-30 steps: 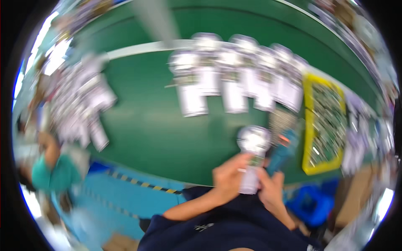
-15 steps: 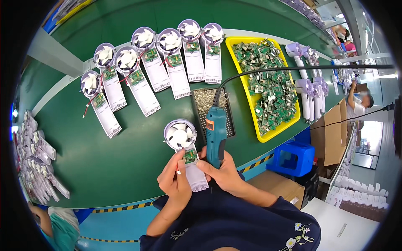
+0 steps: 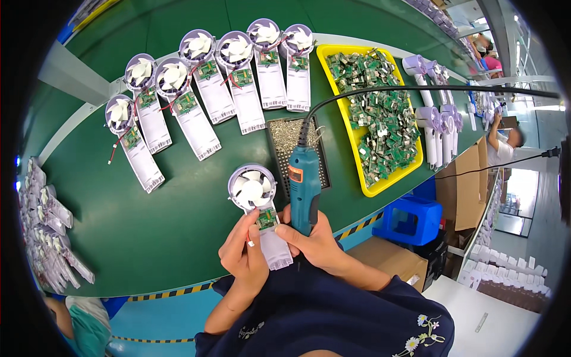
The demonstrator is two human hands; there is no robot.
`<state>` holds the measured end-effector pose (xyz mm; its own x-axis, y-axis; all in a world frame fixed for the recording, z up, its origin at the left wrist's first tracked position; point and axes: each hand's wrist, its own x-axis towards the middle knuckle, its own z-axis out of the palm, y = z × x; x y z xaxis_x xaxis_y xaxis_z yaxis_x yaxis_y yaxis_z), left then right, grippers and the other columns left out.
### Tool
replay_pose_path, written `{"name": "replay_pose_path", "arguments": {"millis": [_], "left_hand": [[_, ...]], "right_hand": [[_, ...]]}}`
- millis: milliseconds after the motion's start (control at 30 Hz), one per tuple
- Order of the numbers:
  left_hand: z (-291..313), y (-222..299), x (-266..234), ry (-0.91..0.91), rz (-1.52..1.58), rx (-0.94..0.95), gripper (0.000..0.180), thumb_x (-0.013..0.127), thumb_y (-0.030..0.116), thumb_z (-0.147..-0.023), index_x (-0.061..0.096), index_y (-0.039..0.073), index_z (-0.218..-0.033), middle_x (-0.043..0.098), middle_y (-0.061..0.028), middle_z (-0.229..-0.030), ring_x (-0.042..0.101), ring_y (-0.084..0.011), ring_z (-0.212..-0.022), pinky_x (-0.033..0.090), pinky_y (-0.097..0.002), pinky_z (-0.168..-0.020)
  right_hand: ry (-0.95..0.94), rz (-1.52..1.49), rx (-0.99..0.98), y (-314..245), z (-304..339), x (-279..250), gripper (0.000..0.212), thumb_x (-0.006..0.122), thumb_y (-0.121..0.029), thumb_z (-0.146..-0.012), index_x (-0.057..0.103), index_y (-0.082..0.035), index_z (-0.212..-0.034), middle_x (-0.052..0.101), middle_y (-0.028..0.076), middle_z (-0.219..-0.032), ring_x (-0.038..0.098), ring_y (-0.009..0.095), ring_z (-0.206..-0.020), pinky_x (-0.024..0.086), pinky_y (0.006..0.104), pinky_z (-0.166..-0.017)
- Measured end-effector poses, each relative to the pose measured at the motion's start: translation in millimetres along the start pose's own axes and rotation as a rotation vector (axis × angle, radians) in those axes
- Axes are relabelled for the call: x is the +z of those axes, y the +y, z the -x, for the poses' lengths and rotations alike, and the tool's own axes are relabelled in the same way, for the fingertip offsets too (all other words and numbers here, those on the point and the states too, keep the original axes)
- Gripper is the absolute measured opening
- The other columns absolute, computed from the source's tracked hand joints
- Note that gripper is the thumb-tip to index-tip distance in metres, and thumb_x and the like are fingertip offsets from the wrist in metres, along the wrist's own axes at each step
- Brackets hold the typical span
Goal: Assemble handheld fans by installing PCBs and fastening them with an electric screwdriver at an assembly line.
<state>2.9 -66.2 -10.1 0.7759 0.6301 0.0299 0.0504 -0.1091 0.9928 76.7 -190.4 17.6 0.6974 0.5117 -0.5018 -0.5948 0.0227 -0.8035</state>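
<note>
Near the table's front edge, my left hand [image 3: 244, 253] pinches the left side of an open handheld fan housing [image 3: 276, 249]. Its white fan blades [image 3: 252, 188] face up inside a pale purple ring. A green circuit board [image 3: 267, 219] sits in the handle just below the ring. By my left fingers hangs a red wire with a small white connector [image 3: 250, 243]. My right hand [image 3: 316, 243] is wrapped round a teal electric screwdriver [image 3: 304, 190], while its thumb presses on the housing beside the board. The screwdriver's tip is hidden; its black cable rises away from me.
Several similar open fans [image 3: 198, 126] lie in an arc at the back. Behind the screwdriver is a black tray of screws [image 3: 295, 134]. A yellow tray [image 3: 370, 191] full of circuit boards stands right of it. More fan parts [image 3: 56, 250] are piled far left; a blue stool [image 3: 410, 220] stands right.
The view has shifted slightly, so the table's things appear a little higher and further left. Both hands keep their hold on the fan and screwdriver, with hardly any movement.
</note>
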Motion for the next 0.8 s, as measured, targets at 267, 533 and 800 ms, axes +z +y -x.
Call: {"name": "replay_pose_path", "arguments": {"millis": [267, 533, 800], "left_hand": [[-1.8, 2.1, 1.4, 0.007, -0.022, 0.047, 0.022, 0.058, -0.006, -0.091, 0.067, -0.008, -0.111, 0.071, -0.0228, -0.106, 0.071, -0.0267, -0.096, 0.053, -0.0316, -0.084], [-2.5, 0.0, -0.2, 0.022, -0.025, 0.107, 0.022, 0.058, -0.005, -0.091, 0.068, -0.007, -0.11, 0.07, -0.0234, -0.104, 0.071, -0.0257, -0.087, 0.053, -0.0305, -0.077], [-4.1, 3.8, 7.3, -0.015, -0.056, 0.102, 0.021, 0.056, 0.0, -0.095, 0.067, -0.009, -0.109, 0.071, -0.0183, -0.107, 0.068, -0.0231, -0.097, 0.051, -0.0321, -0.087]], "right_hand": [[0.029, -0.048, -0.023, -1.5, 0.2, 2.2, 0.021, 0.07, -0.009, -0.092, 0.052, -0.004, -0.102, 0.061, 0.003, -0.082, 0.054, 0.006, -0.056, 0.043, 0.0214, -0.05], [0.052, -0.057, -0.009, -0.7, 1.1, 6.1, 0.024, 0.069, -0.006, -0.091, 0.049, -0.004, -0.104, 0.057, 0.004, -0.084, 0.051, 0.008, -0.056, 0.042, 0.0235, -0.05], [0.067, -0.015, -0.016, -0.7, 5.4, -6.4, 0.02, 0.065, -0.005, -0.093, 0.052, -0.004, -0.107, 0.061, 0.007, -0.087, 0.051, 0.008, -0.053, 0.042, 0.024, -0.049]]}}
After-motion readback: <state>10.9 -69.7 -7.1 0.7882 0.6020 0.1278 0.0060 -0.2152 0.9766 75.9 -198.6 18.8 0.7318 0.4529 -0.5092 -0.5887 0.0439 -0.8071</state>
